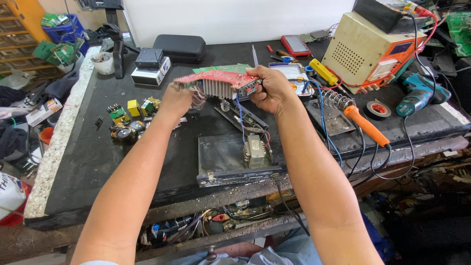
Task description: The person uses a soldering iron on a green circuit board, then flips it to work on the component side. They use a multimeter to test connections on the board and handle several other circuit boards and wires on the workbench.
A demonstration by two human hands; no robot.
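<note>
An open metal chassis (pixel 235 159) with a transformer (pixel 255 147) is lying at the near edge of the black desk (pixel 88 162). Above it, the left hand (pixel 175 100) and right hand (pixel 271 88) are each holding a closed grip on opposite ends of a red circuit board (pixel 216 78), its finned heatsink (pixel 218 89) hanging beneath, raised clear of the desk. Further right, an orange-handled soldering iron (pixel 365 125) is resting in its stand, with a beige power supply (pixel 365 49) sitting behind.

Black workbench (pixel 98 157), pale stone edge; white wall (pixel 235 19) behind; orange shelving (pixel 19 19) left; daylight.
</note>
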